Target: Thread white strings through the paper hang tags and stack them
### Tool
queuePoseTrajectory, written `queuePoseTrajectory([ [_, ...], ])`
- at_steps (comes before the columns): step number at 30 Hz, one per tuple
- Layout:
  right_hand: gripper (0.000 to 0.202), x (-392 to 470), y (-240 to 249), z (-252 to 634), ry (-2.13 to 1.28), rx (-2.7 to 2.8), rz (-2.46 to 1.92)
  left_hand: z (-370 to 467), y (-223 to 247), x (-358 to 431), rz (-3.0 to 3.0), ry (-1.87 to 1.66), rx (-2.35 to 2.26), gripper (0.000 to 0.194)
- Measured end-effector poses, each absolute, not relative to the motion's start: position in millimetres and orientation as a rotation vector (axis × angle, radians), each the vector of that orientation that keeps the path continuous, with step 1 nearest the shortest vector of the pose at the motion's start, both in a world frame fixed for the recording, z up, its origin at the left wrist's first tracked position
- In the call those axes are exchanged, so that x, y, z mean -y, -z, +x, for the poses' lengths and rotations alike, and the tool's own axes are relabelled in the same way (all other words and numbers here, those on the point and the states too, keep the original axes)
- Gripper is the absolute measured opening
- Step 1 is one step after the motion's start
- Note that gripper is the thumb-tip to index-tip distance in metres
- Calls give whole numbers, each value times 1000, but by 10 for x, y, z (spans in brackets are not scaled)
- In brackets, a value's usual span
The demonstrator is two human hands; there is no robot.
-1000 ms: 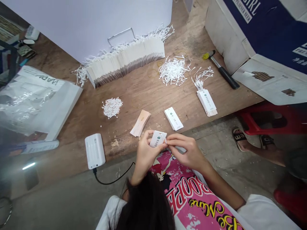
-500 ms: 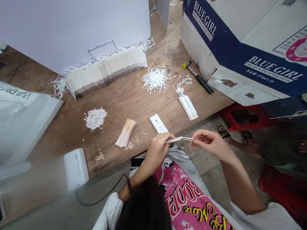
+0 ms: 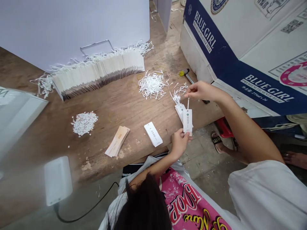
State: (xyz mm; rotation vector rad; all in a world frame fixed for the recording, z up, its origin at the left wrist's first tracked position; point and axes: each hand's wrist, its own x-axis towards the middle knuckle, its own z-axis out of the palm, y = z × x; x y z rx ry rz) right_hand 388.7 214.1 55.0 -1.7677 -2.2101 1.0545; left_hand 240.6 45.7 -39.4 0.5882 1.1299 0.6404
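Observation:
My left hand (image 3: pixel 179 142) pinches the lower end of a white tag (image 3: pixel 187 120) with small print. Its white string is pinched in my right hand (image 3: pixel 197 91), above the tag. Partly behind this tag, a stack of strung tags (image 3: pixel 179 112) lies near the table's front edge, strings spread at its top. Left of it is a small stack of white tags (image 3: pixel 153 134) without strings. Further left lies a fanned stack of orange-beige tags (image 3: pixel 118 141). A heap of white strings (image 3: pixel 153 85) sits behind them.
A long row of upright tags (image 3: pixel 100 72) runs along the back by a pale panel (image 3: pixel 96 22). A pile of small bits (image 3: pixel 84 123) and a white device (image 3: pixel 58 180) are left. A hammer (image 3: pixel 188 76) lies beside a beer carton (image 3: pixel 225 54).
Both hands have moved from the table's front edge up to the strung stack, with the tag and its string. The tag now hangs upright, printed side up. The camera view has shifted slightly.

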Motion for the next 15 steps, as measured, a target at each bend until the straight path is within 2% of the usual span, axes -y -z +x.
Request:
queuePoseTrajectory([
  [6,26,-2595,-204,3728,-1078,2432,-1719,2547,376,-583,398,-630,-1095,20],
  [15,30,-2753,97,3636,-1112,2555,-1671,2579,312,-614,262,-519,-1017,21],
])
